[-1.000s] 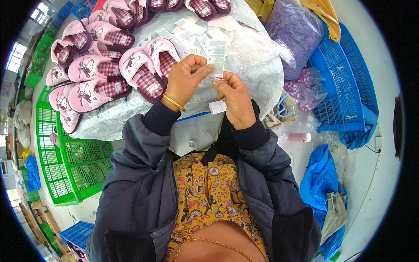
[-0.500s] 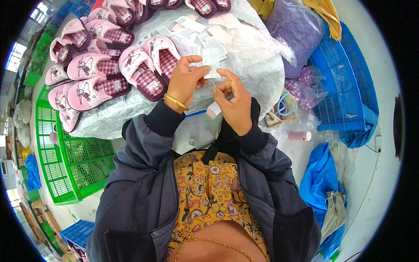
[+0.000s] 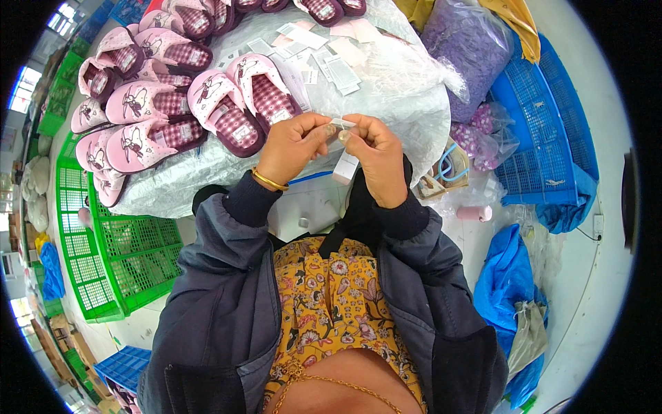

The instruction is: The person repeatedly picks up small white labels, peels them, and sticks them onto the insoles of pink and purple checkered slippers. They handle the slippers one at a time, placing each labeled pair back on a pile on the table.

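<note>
Close together over the table's near edge, both my hands are closed in a pinch. My left hand (image 3: 296, 146), with a gold bangle at its wrist, grips one side of a small white paper tag (image 3: 343, 123), seen nearly edge-on. My right hand (image 3: 378, 155) pinches the tag's other side. Below its fingers hangs a white and pink tag (image 3: 345, 168); how it is attached is hidden. Left of my hands lies a pair of pink slippers with checked insoles, a left slipper (image 3: 210, 90) and a right slipper (image 3: 256, 67), touching side by side.
More pink slippers (image 3: 138, 148) crowd the left and far side of the plastic-covered table (image 3: 403, 96). Loose paper tags (image 3: 341, 72) lie scattered beyond my hands. Green crates (image 3: 138, 252) stand left; a blue crate (image 3: 534, 131) and a purple-filled bag (image 3: 465, 55) stand right.
Both hands have come down slightly toward me and closer together. The white tag has tipped from facing me to nearly edge-on, and my right fingers now grip it too.
</note>
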Available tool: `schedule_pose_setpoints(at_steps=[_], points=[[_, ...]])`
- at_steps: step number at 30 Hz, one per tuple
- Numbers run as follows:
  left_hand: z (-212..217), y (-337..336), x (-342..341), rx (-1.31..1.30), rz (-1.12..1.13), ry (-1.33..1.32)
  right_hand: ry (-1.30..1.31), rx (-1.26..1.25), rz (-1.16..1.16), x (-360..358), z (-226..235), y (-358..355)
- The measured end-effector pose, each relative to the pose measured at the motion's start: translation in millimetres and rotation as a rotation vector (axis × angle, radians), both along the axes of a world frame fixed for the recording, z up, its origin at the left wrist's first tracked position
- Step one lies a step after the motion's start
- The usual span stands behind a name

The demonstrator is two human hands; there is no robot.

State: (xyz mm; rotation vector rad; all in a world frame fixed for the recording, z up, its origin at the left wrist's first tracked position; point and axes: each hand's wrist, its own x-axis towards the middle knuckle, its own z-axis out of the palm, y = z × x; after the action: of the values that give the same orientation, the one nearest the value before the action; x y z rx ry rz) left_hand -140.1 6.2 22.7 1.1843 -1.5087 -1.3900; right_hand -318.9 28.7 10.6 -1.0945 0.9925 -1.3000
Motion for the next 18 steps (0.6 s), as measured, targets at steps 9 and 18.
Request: schedule_pose_setpoints(at_steps=[9,18], points=[[-1,10,-7,-0.055,0.076,-0.015,-0.032,0.056,-0.005,1,-2,0],[-3,11,-11,-0.028,0.091,0.002,-0.087,0.086,0.036,-2,-7,-1]])
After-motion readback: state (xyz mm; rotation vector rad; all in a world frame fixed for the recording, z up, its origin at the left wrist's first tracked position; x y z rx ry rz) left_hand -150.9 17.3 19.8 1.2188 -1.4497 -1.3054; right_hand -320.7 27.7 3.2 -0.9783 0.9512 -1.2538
